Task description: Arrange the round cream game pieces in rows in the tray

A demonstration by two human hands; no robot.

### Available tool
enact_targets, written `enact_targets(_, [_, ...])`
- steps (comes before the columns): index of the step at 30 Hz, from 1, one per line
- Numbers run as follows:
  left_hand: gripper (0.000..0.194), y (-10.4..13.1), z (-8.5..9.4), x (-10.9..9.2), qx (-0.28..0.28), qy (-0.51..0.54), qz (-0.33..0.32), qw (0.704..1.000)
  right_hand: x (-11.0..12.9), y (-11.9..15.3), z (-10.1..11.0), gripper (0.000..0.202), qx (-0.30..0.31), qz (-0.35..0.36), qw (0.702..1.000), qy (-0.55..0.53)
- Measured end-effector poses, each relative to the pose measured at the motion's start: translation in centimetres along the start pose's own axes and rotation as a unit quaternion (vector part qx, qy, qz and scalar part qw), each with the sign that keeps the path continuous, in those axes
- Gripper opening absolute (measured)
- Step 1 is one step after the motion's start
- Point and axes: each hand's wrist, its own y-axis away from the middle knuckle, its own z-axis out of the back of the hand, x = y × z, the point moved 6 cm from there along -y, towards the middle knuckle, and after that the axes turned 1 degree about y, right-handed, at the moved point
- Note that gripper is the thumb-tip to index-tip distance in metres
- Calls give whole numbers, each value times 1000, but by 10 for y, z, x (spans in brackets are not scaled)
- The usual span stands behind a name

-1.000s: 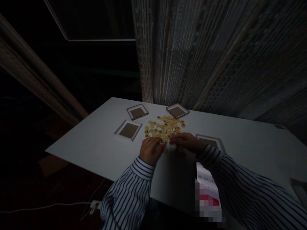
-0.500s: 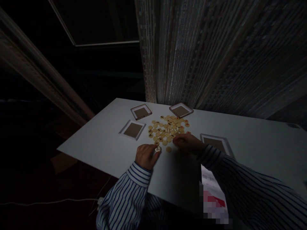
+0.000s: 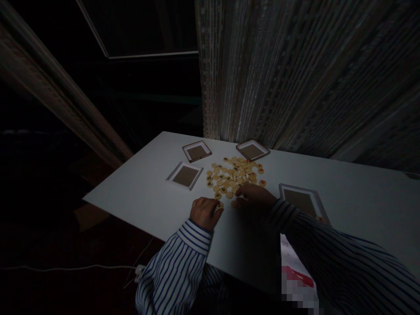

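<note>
Several round wooden pieces (image 3: 229, 195), some with black or red characters, lie in a loose pile on the white table (image 3: 141, 192). My left hand (image 3: 204, 213) is at the near left of the pile, its thumb and fingers closed on a black-marked piece (image 3: 219, 205). My right hand (image 3: 256, 195) reaches over the near right edge of the pile, fingers curled down at the pieces. What those fingers hold, if anything, is too dark to make out.
Open box lids or trays stand around the pile: a white one (image 3: 168, 178) at left, brown-edged ones (image 3: 189, 160) (image 3: 267, 153) behind, another white one (image 3: 320, 197) at right under my sleeve. A lit screen (image 3: 293, 256) shows below my right arm.
The whole view has shifted slightly, moving the table and pile a little to the right. My right hand has moved slightly left over the pile edge; my left hand keeps its piece.
</note>
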Motion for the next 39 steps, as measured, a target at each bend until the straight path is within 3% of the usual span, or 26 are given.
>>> enact_targets(6, [19, 0, -1, 0, 4, -3, 19, 1000, 15, -15, -3, 23, 34, 40, 997, 54])
enact_targets(18, [22, 1, 0, -3, 1, -2, 34, 999, 22, -27, -6, 23, 51, 12, 997, 57])
enact_targets(27, [26, -1, 9, -4, -24, 18, 31, 999, 17, -26, -5, 21, 25, 4, 1000, 16])
enact_targets(30, [24, -4, 14, -5, -40, 23, 33, 998, 11, -25, -3, 21, 4, -25, 998, -61])
enact_targets(33, [22, -8, 19, -8, -66, 33, 37, 997, 4, -25, -4, 16, -13, -57, 969, -240])
enact_targets(36, [23, -13, 23, -13, -88, 48, 37, 994, 0, -23, -5, 15, -15, -77, 910, -407])
enact_targets(39, [26, -18, 26, -19, -108, 54, 28, 992, -1, -21, -4, 18, -4, -90, 869, -487])
